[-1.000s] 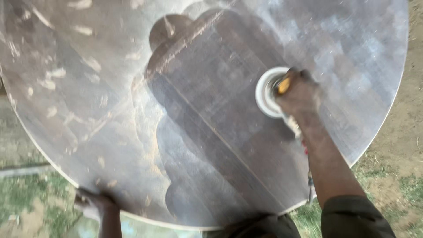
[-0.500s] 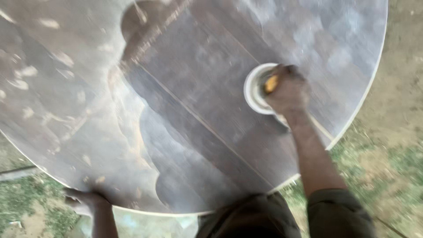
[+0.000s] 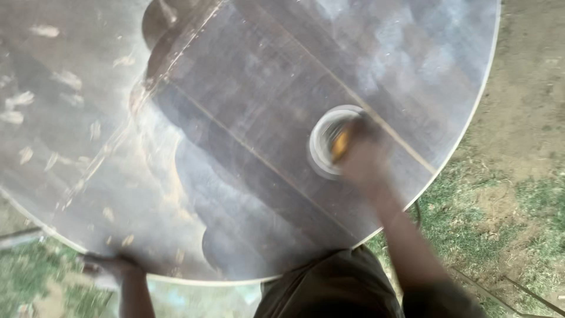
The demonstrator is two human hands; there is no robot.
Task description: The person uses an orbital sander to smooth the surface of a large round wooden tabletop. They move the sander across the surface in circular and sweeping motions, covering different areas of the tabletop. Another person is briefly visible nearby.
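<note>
On round tabletop [image 3: 247, 147]: right hand [image 3: 362, 156] grip wrapped around sander [image 3: 331, 141], arm extended; left hand [image 3: 109, 268] clasps near rim.

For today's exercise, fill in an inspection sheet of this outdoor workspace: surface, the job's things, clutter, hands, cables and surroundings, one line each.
Surface: large round wooden tabletop, dark centre with a scalloped outline, paler dusty outer band with light patches.
Job's things: round disc sander, pale rim, yellow part, flat on the tabletop; blurred.
Clutter: nothing seen.
Hands: right hand on top of the sander; left hand gripping the tabletop's near edge.
Cables: a dark line on the grass right of the right arm, perhaps a cord; cannot tell.
Surroundings: bare dirt and patchy grass beyond the rim.
</note>
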